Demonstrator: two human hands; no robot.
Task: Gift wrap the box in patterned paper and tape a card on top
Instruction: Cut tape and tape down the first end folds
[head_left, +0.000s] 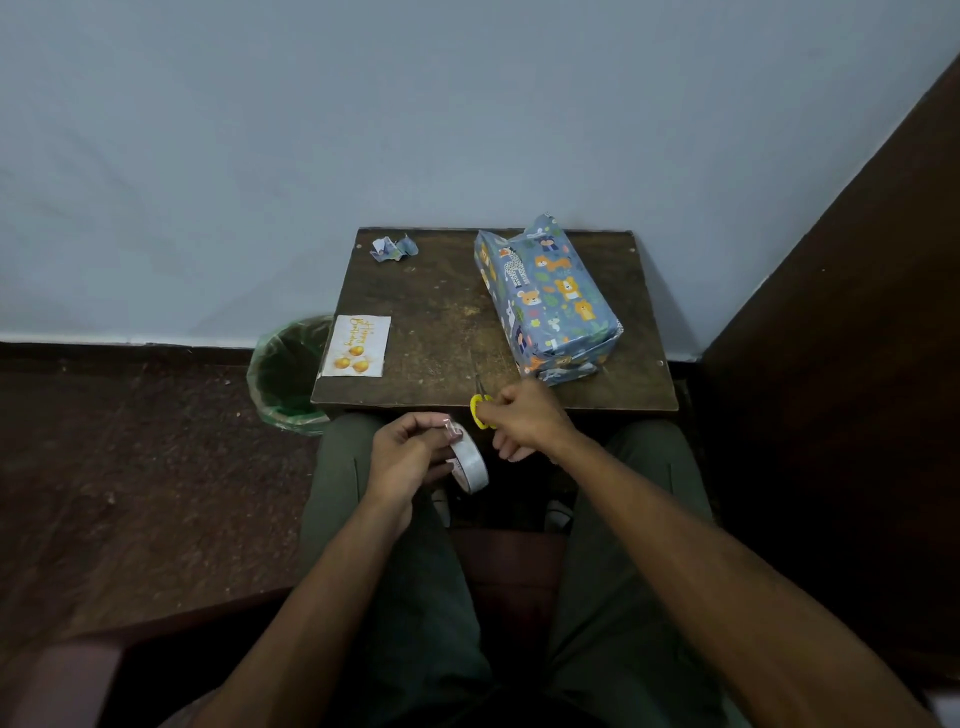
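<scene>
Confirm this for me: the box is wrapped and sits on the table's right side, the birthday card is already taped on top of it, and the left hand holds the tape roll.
Not quite. The head view shows the birthday card lying loose at the table's left edge, not taped on. The wrapped box does sit on the right, and the left hand holds the tape roll.

scuffed wooden table (441, 312), glossy paper-wrapped box (545, 296)

Blue animal-print wrap on a dark brown table

The wrapped box (545, 301) is blue with orange bears, lions, a spotted giraffe and green leaves; the card (357, 345) is white with gold balloons and lettering; the scissors (480, 410) have yellow handles; the bin liner (283, 371) is green.
</scene>
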